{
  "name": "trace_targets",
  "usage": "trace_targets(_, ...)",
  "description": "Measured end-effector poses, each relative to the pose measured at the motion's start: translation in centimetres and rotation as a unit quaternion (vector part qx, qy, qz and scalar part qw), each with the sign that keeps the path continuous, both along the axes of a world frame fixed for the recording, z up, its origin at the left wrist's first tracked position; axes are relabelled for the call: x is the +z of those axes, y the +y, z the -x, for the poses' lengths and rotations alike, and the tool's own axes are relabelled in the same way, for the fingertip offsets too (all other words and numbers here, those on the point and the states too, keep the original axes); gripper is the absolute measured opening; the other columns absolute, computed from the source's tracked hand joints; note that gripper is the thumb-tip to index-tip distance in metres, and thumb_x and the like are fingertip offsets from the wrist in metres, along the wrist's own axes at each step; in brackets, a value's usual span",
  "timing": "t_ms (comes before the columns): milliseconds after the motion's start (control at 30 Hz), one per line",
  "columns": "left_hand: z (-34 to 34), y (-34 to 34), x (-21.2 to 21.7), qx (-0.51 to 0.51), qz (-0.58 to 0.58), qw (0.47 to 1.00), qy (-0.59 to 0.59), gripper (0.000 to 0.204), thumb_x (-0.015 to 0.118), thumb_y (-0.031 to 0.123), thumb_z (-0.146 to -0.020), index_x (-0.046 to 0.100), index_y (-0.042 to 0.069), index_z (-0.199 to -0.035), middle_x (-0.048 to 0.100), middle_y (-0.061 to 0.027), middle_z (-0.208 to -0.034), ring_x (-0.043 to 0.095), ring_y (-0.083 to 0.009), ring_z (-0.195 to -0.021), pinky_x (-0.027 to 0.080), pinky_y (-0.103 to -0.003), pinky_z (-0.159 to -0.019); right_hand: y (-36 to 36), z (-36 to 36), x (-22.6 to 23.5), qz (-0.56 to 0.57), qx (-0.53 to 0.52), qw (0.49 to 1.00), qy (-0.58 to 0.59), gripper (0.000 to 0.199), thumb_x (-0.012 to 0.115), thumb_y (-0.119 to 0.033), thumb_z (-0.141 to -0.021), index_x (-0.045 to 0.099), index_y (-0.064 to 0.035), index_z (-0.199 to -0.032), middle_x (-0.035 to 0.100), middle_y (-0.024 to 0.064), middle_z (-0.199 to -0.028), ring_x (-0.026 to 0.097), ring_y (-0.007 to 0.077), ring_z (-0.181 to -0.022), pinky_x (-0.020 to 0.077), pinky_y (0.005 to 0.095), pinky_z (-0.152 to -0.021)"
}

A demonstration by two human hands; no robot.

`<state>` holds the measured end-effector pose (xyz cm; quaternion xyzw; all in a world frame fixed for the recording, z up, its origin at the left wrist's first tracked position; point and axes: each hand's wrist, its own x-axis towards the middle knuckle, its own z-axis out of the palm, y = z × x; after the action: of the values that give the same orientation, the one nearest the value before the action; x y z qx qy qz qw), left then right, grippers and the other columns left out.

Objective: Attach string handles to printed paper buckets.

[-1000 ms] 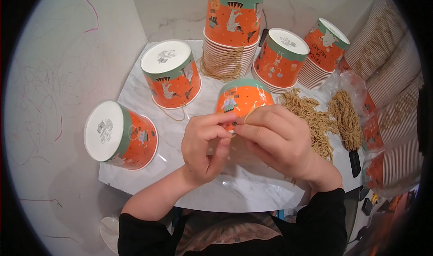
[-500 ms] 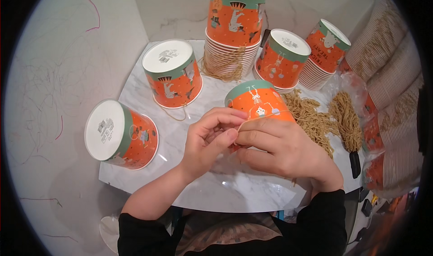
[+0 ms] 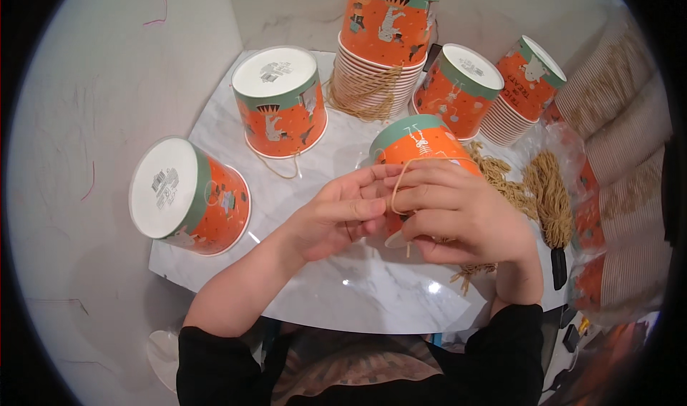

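A thin tan cord (image 3: 395,190) is looped over the fingers of my right hand (image 3: 461,209), which is closed on it. My left hand (image 3: 333,213) meets it from the side, thumb and fingers pinched at the same cord. Behind both hands an orange paper bucket (image 3: 424,145) with a green band and a skeleton print lies tilted, its lower part hidden by my fingers. Part of its pale rim (image 3: 396,240) shows below my right fingers. Whether the cord passes through the bucket's wall cannot be made out.
On the marble-patterned table (image 3: 322,298) two upturned buckets stand at left, one upright-sided (image 3: 283,130) and one leaning (image 3: 225,209). Bucket stacks (image 3: 379,76) line the back. Tan cord bundles (image 3: 549,198) lie at right, beside bagged bucket stacks (image 3: 630,198). A wall (image 3: 107,155) borders the left.
The cord now arches in a wider loop over my right fingers. My right hand has turned slightly, and my left thumb has straightened. The whole view has shifted a little.
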<state>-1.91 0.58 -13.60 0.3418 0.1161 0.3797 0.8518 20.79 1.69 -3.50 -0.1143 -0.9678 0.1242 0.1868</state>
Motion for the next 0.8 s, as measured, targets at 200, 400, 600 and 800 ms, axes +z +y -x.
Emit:
trace_targets(200,0.3,0.5,-0.2,-0.068,-0.044,0.996,-0.023,0.074,0.072,0.016,-0.091,0.033,0.006,-0.153,0.06,-0.0053,-0.131,0.06,-0.0084,-0.103,0.048,-0.022,-0.081,0.4,-1.1,-0.3,0.06,0.003,0.998,-0.005,0.016,0.072,-0.009,-0.074,0.069,-0.0068,-0.09,0.065,0.012,-0.122,0.062,0.0351,-0.114,0.0457,0.05,-0.106)
trace_targets(400,-0.7,-1.0,-0.3,-0.061,-0.062,0.996,0.013,0.066,0.077,0.01,-0.09,0.043,0.005,-0.146,0.06,-0.0038,-0.122,0.059,-0.0084,-0.107,0.05,-0.022,-0.086,-0.4,-0.7,0.8,0.002,-0.021,0.999,-0.049,0.01,0.072,-0.014,-0.075,0.069,-0.008,-0.082,0.06,0.0142,-0.141,0.058,0.0358,-0.128,0.0363,0.0593,-0.111)
trace_targets(600,-1.3,-2.1,-0.3,0.008,-0.177,0.977,0.122,0.04,0.085,0.019,-0.086,0.067,0.004,-0.119,0.063,0.0001,-0.115,0.057,-0.0043,-0.096,0.048,-0.022,-0.08,-1.2,0.0,0.2,-0.007,-0.022,0.997,-0.078,0.017,0.074,-0.016,-0.075,0.067,-0.0059,-0.087,0.053,0.0132,-0.149,0.055,0.0325,-0.133,0.0379,0.0576,-0.111)
trace_targets(800,-0.5,-0.8,0.0,0.189,-0.382,0.886,0.185,0.018,0.086,0.015,-0.082,0.07,0.008,-0.085,0.065,-0.0032,-0.101,0.059,-0.0127,-0.095,0.047,-0.029,-0.083,-0.7,-0.7,0.4,0.064,-0.005,0.997,-0.051,0.012,0.072,-0.011,-0.075,0.067,-0.0046,-0.084,0.047,0.0227,-0.153,0.055,0.0369,-0.133,0.0398,0.0563,-0.11)
